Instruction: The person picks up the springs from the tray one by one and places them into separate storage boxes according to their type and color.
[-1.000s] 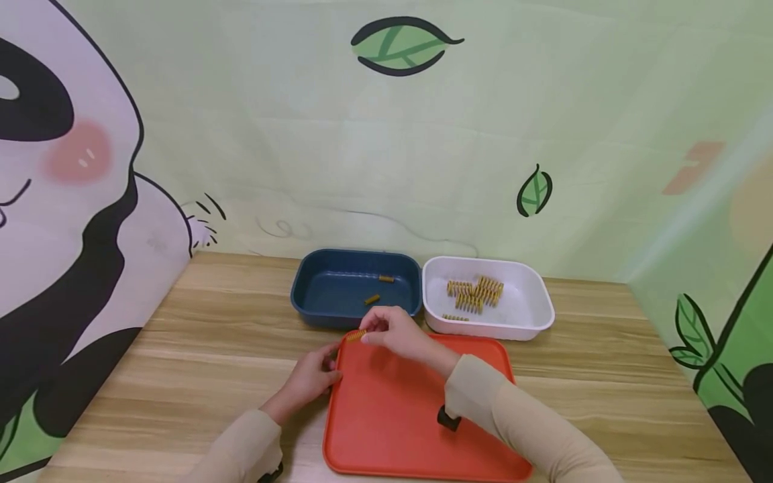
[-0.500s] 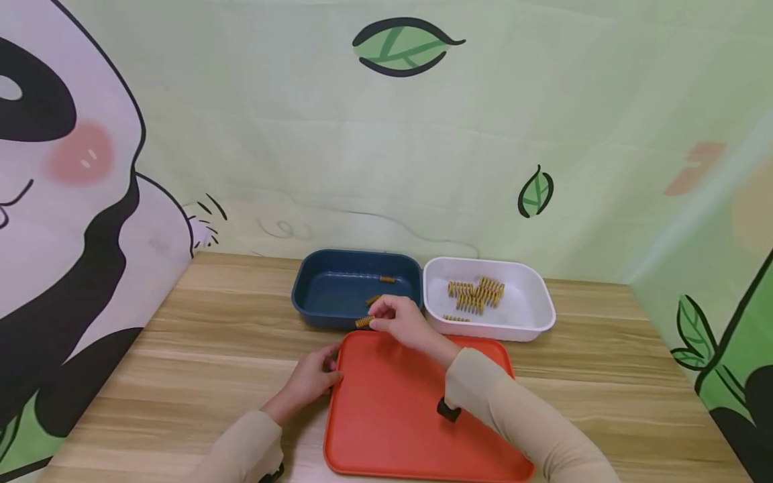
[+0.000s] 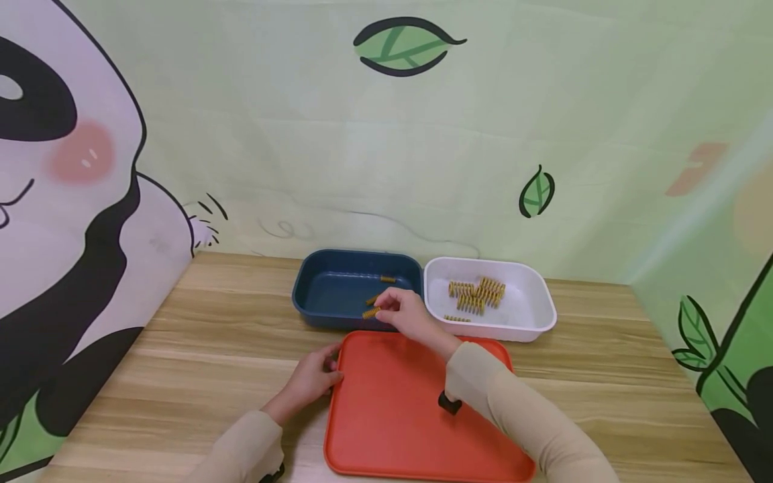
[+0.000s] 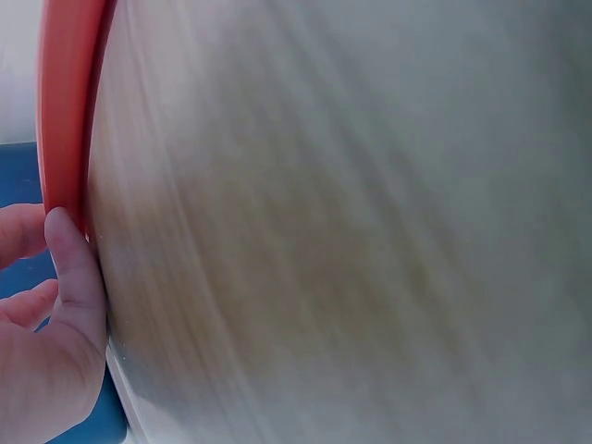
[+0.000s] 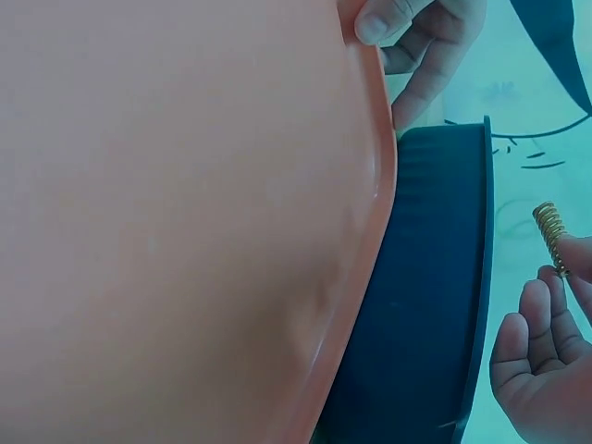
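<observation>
Spring [image 3: 371, 312] number three is sitting between the fingertips of my right hand [image 3: 403, 315], a small golden coil that I am pinching at one end, so the rest of it is sticking out to the left. I am holding it over the near right part of the blue bin [image 3: 320, 295], just above the bin's front wall. In the right wrist view the same spring [image 5: 552, 238] is showing next to my curled fingers [image 5: 532, 347], with the dark bin wall below it.

Two more springs are lying inside the blue bin, one near the back wall [image 3: 387, 279] and one partly hidden behind my hand, so I cannot tell exactly how it is lying. The white bin [image 3: 531, 315] is standing just beside the blue one, touching or almost touching it, and a cluster of springs [image 3: 476, 294] is resting in it.

My left hand [image 3: 314, 377] is gripping the left rim of the orange tray [image 3: 392, 416], near its far corner, with the thumb on top of the edge. The tray is lying on the wooden table [image 3: 199, 335], directly in front of both bins.
</observation>
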The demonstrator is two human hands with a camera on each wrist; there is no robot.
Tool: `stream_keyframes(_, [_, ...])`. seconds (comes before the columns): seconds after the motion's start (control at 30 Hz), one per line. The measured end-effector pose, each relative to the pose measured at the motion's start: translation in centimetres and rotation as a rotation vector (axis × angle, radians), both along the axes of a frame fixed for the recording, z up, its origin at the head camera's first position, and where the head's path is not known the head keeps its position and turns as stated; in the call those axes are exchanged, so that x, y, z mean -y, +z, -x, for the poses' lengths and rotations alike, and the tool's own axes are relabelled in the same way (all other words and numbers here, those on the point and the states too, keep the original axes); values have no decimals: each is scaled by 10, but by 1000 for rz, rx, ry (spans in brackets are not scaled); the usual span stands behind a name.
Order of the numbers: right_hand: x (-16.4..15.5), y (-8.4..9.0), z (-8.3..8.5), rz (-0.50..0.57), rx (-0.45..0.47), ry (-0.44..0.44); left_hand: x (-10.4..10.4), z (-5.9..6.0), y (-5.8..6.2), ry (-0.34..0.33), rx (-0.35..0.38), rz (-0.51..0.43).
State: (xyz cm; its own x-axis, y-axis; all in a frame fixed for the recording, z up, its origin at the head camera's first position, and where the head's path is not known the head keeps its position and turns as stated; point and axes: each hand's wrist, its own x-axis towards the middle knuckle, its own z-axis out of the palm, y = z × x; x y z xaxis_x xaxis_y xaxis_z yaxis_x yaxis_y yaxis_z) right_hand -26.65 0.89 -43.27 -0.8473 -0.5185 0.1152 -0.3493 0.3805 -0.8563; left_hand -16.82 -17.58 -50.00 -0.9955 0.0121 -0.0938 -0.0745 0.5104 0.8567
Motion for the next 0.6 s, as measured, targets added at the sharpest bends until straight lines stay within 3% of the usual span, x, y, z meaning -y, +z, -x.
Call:
stream_keyframes(0.27, [3,-1,7,-52,27,-83,0,0,0,1,1,-5])
stream_keyframes(0.6, [0,-7,15,-43,44,-123,0,0,1,5,14,-12])
